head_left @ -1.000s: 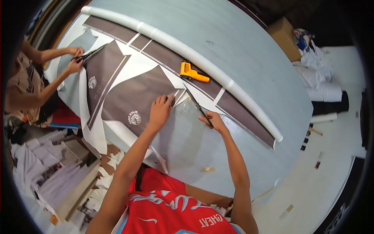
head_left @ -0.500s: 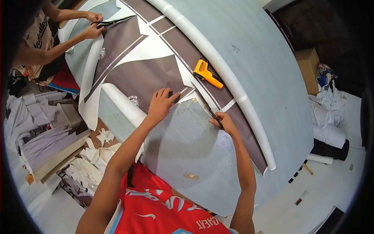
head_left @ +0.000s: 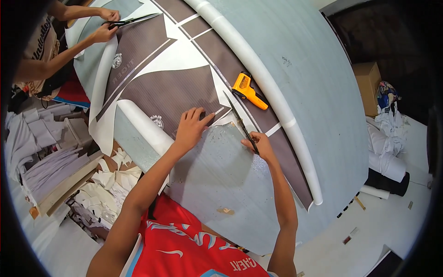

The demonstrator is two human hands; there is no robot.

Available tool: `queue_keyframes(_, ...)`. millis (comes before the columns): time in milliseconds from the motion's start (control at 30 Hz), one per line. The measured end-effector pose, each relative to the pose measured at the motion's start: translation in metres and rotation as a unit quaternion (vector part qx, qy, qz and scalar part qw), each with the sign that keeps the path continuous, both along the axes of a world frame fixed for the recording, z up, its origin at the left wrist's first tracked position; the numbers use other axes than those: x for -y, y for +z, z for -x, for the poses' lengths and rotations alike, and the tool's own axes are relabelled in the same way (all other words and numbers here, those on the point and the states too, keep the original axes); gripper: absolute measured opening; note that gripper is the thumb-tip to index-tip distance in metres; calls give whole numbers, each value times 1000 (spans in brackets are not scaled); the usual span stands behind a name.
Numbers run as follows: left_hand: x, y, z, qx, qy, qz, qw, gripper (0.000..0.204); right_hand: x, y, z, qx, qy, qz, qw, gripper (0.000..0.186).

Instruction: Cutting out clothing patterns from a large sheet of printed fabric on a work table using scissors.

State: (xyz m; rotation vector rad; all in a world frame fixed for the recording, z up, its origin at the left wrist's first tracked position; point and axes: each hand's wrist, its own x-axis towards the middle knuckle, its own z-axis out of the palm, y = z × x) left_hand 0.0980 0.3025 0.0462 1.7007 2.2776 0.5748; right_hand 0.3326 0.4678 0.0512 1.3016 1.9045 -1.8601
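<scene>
My left hand [head_left: 190, 128] lies with fingers spread on a brown printed sheet with white margins [head_left: 177, 87], close to its cut near edge. Scissors with dark handles [head_left: 242, 122] are gripped in my right hand [head_left: 259, 146]. Their blades point away from me over the white margin, to the right of my left hand. Whether the blades touch the sheet I cannot tell. On the left side of the sheet, its near edge curls up into a white roll [head_left: 143, 124].
An orange gun-shaped device [head_left: 249, 91] lies on the sheet beyond the scissors. A long white roll [head_left: 272, 87] crosses the grey table [head_left: 323, 115]. At far left, a co-worker's hands [head_left: 105, 27] work another pair of scissors [head_left: 134, 21]. Scraps [head_left: 104, 191] fill the space below left.
My right hand and the scissors have shifted slightly left, with the blade tips a little farther from me. My left hand stays on the sheet. The co-worker's hands moved slightly left.
</scene>
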Motion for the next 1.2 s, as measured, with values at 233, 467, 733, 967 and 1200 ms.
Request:
queue_keyframes(233, -5, 5, -3, -22, 11, -8, 1000, 66, -10, -12, 7, -22, 10, -8, 1000, 37)
queue_keyframes(467, -4, 5, 7, 16, -7, 39, 999, 64, -3, 1, 39, -10, -23, 14, 1000, 45)
queue_keyframes(733, -5, 5, 7, 25, -5, 27, 999, 63, -13, -10, 64, -27, -9, 1, 1000, 30)
queue_keyframes(967, -6, 6, 11, 32, -8, 24, 999, 63, -18, -1, 95, -34, -41, 16, 998, 38)
queue_keyframes(1200, -4, 4, 13, 39, -9, 11, 999, 62, -33, -2, 107, -33, -25, -10, 999, 37)
